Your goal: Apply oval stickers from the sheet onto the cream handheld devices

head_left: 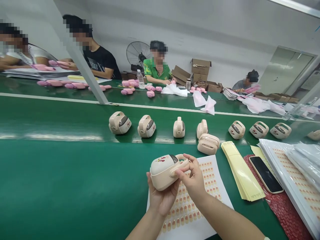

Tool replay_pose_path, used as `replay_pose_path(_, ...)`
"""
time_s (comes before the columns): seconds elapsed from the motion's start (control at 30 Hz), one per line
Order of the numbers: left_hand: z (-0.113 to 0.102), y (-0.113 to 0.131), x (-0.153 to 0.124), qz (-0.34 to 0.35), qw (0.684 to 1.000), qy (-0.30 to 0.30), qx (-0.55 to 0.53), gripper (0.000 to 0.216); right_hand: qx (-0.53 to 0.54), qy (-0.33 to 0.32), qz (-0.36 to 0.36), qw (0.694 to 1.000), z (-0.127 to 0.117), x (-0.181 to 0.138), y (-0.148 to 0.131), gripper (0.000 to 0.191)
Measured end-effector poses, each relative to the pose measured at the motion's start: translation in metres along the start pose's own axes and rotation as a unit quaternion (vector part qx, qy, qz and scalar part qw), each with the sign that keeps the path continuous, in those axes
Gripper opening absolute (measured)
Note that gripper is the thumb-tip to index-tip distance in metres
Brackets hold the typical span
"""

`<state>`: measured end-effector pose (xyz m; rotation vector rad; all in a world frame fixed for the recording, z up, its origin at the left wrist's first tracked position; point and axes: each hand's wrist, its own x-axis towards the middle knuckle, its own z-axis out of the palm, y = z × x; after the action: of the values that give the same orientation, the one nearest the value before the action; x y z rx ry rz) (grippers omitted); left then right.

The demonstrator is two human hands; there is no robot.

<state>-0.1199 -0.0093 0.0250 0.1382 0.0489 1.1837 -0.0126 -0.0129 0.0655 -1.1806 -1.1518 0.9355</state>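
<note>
Held up in front of me is a small cream plastic case with a carry handle (162, 173), a red printed figure on its pale lid and a dark window near the handle. My left hand (162, 198) cups it from below, thumb on its near left side. With its fingers at the handle and its pivot, my right hand (192, 178) grips the other end. Under both hands lies a white sheet of oval stickers (185, 213), partly covered by my forearms. Just beyond, another cream case (208, 144) rests with its slotted side towards me.
Similar cream cases (120, 123) stand in a row along the green belt (62, 133). At right lie yellow strips (241, 173), a phone (266, 175) on red wrap and stacked sticker sheets (287, 166). Several people sit across the bench, with pink items (130, 83) before them. A slanted post (87, 66) rises at left.
</note>
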Motion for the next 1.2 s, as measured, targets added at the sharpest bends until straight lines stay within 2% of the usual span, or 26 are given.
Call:
replay_pose_path(0.3,-0.001,-0.003,0.002,0.011,1.000,0.014,-0.015,0.045,-0.065,-0.031,-0.037,0.997,-0.004,0.005,-0.005,0.015)
replay_pose_path(0.47,-0.001,-0.003,0.003,0.008,0.998,0.052,-0.034,0.040,-0.141,-0.039,-0.087,0.985,-0.005,0.005,-0.001,0.009)
replay_pose_path(0.5,0.000,-0.003,0.003,0.005,0.998,0.057,-0.037,0.040,-0.158,-0.035,-0.091,0.983,-0.006,0.005,-0.001,0.011)
replay_pose_path(0.6,-0.001,-0.003,0.002,-0.004,0.998,0.054,-0.031,0.046,-0.185,-0.040,-0.070,0.979,-0.011,0.011,0.001,0.040)
replay_pose_path(0.63,-0.003,-0.002,0.002,0.000,0.999,0.044,-0.022,0.047,-0.188,-0.056,-0.062,0.979,-0.014,0.015,0.002,0.045)
replay_pose_path(0.7,-0.008,-0.002,0.002,0.004,1.000,0.007,0.005,0.046,-0.194,-0.081,-0.052,0.976,-0.023,0.027,0.007,0.037)
replay_pose_path(0.77,-0.015,-0.002,0.001,-0.007,0.999,-0.045,0.024,0.043,-0.227,-0.071,-0.040,0.971,-0.035,0.042,0.015,0.025)
replay_pose_path(0.87,-0.024,-0.001,0.000,-0.033,0.992,-0.117,0.022,0.044,-0.285,-0.059,-0.001,0.957,-0.049,0.059,0.029,0.024)
replay_pose_path(0.97,-0.025,0.000,0.000,-0.038,0.989,-0.141,0.037,0.046,-0.294,-0.083,0.012,0.952,-0.053,0.063,0.041,0.017)
replay_pose_path(1.07,-0.020,0.001,0.000,-0.036,0.992,-0.097,0.069,0.047,-0.282,-0.085,0.016,0.955,-0.050,0.063,0.046,0.008)
replay_pose_path(1.2,-0.009,0.003,0.001,0.005,0.984,0.044,0.172,0.048,-0.240,-0.070,0.024,0.968,-0.056,0.066,0.034,0.008)
